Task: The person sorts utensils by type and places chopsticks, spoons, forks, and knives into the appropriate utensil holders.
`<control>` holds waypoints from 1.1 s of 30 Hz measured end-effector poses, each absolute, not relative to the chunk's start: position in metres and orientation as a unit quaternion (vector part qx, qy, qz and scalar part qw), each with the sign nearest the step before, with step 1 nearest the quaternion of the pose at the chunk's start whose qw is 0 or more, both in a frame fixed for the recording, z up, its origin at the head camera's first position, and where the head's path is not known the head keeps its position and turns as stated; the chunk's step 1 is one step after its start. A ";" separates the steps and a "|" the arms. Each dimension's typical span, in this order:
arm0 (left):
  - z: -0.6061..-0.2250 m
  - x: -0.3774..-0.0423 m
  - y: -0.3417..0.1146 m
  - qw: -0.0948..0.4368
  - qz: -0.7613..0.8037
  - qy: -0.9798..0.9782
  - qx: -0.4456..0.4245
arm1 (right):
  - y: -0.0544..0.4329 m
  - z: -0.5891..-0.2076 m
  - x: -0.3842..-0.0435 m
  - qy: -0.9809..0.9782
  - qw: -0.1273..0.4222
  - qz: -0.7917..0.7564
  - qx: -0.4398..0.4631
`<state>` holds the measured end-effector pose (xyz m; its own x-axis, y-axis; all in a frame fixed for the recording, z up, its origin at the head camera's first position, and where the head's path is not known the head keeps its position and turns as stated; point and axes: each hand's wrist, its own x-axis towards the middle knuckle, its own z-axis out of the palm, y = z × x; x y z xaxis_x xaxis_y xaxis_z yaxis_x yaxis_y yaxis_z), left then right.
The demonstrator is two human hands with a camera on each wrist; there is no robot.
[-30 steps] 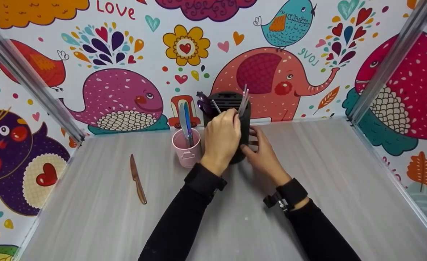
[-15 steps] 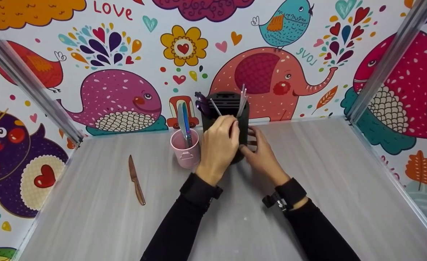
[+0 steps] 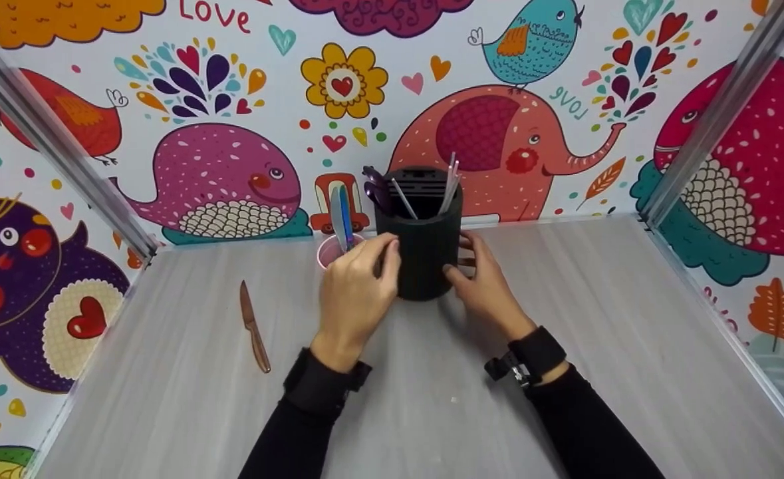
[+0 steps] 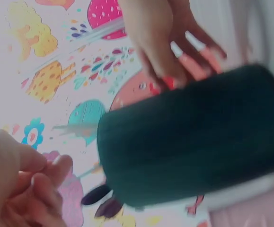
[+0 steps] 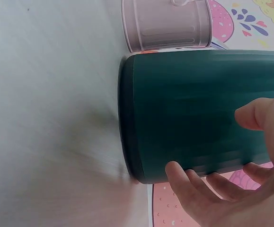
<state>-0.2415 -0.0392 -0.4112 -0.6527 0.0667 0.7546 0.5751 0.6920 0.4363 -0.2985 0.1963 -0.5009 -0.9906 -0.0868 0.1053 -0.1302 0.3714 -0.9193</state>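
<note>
A dark green utensil holder (image 3: 425, 263) stands upright near the back wall, dark slots at the back of its top. Purple utensil heads (image 3: 377, 189), a thin rod (image 3: 403, 198) and several clear sticks (image 3: 451, 186) poke out of it. My left hand (image 3: 358, 293) is at the holder's front left, fingers loosely bent; the left wrist view shows nothing in it. On the other side, my right hand (image 3: 488, 293) rests at the holder with relaxed, spread fingers (image 5: 179, 179), the thumb over its front face. Behind my left hand, a pink cup (image 3: 328, 253) is partly hidden.
Two knives (image 3: 342, 216), one silvery and one blue, stand in the pink cup. A copper-coloured knife (image 3: 254, 326) lies on the table (image 3: 185, 399) at the left. A patterned wall (image 3: 365, 133) closes off the back.
My left hand has come away from the holder's top, moving down and left, and now overlaps the pink cup. The thin rod leans inside the holder. My right hand has hardly moved.
</note>
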 end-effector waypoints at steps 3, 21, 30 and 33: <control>-0.407 -0.241 -0.059 0.386 -0.335 -0.842 -0.173 | 0.198 -0.501 -0.299 -0.824 0.017 0.563 0.067; -0.478 -0.276 -0.218 0.016 -0.233 -0.962 0.142 | 0.198 -0.500 -0.300 -0.835 0.023 0.547 0.065; -0.486 -0.279 -0.233 -0.095 -0.205 -0.966 0.123 | 0.196 -0.500 -0.300 -0.830 0.023 0.555 0.058; -0.486 -0.276 -0.237 -0.094 -0.201 -0.967 0.126 | 0.196 -0.499 -0.300 -0.829 0.019 0.556 0.058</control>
